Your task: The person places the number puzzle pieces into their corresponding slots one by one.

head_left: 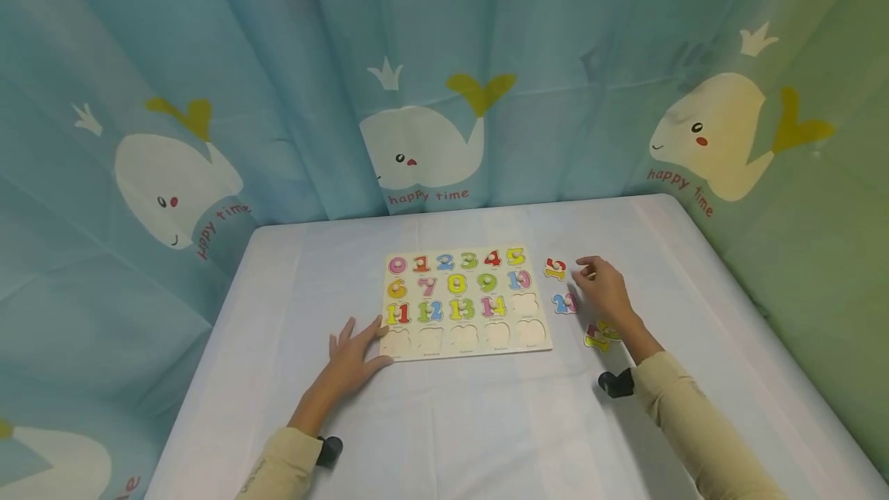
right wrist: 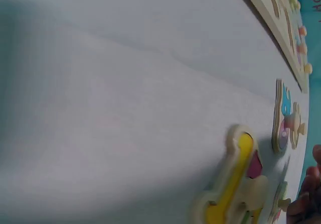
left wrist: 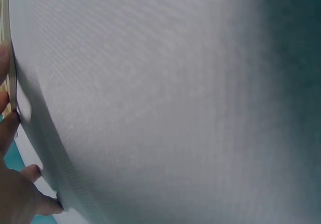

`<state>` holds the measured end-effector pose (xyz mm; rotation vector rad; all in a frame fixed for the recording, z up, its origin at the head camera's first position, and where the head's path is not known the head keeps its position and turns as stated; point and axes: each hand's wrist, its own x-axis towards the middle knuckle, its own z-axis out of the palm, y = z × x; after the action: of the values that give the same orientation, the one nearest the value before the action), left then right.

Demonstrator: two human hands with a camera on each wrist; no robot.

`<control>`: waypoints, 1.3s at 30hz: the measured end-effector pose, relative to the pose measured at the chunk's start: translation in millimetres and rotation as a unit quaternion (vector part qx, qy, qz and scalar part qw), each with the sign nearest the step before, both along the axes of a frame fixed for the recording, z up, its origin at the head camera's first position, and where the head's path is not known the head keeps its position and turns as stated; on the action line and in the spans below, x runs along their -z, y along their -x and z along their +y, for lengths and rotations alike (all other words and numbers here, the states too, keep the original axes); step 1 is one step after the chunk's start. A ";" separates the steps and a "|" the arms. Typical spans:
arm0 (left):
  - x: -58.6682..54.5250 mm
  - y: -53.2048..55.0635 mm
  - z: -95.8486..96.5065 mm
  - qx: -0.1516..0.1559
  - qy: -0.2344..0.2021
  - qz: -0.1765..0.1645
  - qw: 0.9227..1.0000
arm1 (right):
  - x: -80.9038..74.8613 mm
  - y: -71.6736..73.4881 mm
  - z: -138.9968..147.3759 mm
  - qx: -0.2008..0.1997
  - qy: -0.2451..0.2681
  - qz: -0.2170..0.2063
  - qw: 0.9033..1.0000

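Observation:
A wooden number puzzle board (head_left: pixel 430 338) lies on the table, with knobbed numbers 0 to 14 seated in it. My left hand (head_left: pixel 350 361) rests at its lower left corner, fingers spread and touching the edge; fingers (left wrist: pixel 7 128) also meet the board's side in the left wrist view. My right hand (head_left: pixel 604 288) hovers right of the board with fingers bent and nothing seen in them. Just left of its fingertips lies a red and yellow number piece (head_left: pixel 556 268). A blue and pink number piece (head_left: pixel 565 303) is below that one.
Under the right wrist, yellow, pink and green number pieces (head_left: pixel 597 336) lie close together; a yellow and pink piece (right wrist: pixel 235 179) looms large in the right wrist view. Several bare recesses (head_left: pixel 464 336) run along the board's bottom row. A whale-print curtain (head_left: pixel 424 145) hangs behind the table.

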<state>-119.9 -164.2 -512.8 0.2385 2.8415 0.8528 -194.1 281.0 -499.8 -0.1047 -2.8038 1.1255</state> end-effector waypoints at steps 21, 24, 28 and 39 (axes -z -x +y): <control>-1.4 -0.7 7.0 0.008 -0.010 0.003 1.000 | 15.1 34.0 -9.9 -0.039 0.026 -0.061 0.997; -2.1 -0.4 5.8 0.013 -0.009 0.003 1.000 | 13.8 33.7 -11.9 -0.022 0.036 -0.062 0.997; -4.1 -1.0 2.6 0.009 -0.011 0.008 1.000 | 7.4 30.8 -18.1 -0.023 0.061 -0.049 0.997; -3.9 -0.7 -1.0 0.005 -0.008 0.008 1.000 | -1.5 16.0 -36.1 -0.080 0.066 -0.022 0.994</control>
<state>-119.2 -165.2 -509.0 0.2617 2.8475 0.8765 -210.1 244.9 -498.3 0.0861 -2.8149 1.3606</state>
